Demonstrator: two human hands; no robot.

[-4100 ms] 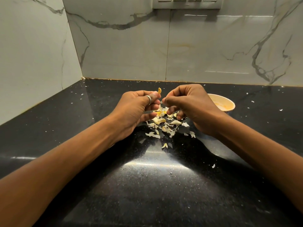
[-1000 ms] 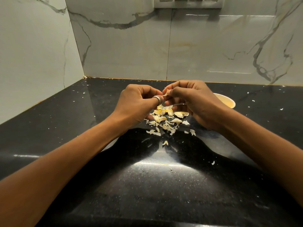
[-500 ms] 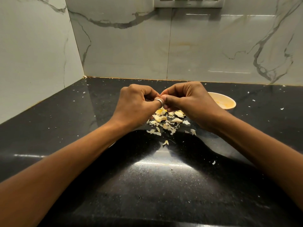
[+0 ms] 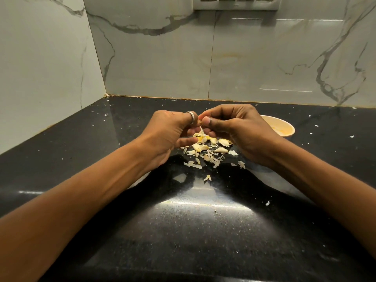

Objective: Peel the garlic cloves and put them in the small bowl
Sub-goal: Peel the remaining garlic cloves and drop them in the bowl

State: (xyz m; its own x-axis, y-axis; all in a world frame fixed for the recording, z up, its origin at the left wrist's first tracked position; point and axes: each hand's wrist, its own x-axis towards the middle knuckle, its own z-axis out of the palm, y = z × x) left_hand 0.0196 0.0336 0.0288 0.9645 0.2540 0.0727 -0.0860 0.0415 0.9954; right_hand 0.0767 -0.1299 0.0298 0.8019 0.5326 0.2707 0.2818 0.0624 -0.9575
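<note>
Both hands meet above a heap of garlic cloves and loose skins (image 4: 206,151) on the black counter. My left hand (image 4: 173,133), a silver ring on one finger, and my right hand (image 4: 234,127) pinch one small garlic clove (image 4: 200,122) between their fingertips; most of the clove is hidden by the fingers. The small pale bowl (image 4: 284,129) stands just behind and right of my right hand, partly covered by it, with something yellowish inside.
The black stone counter (image 4: 183,231) is strewn with tiny skin flakes. Marble walls close the back and the left, meeting in a corner (image 4: 105,94). A switch panel (image 4: 236,3) is on the back wall.
The hands have stayed together over the heap, shifting slightly. My left fingers have loosened underneath, and the clove now shows a little between the fingertips.
</note>
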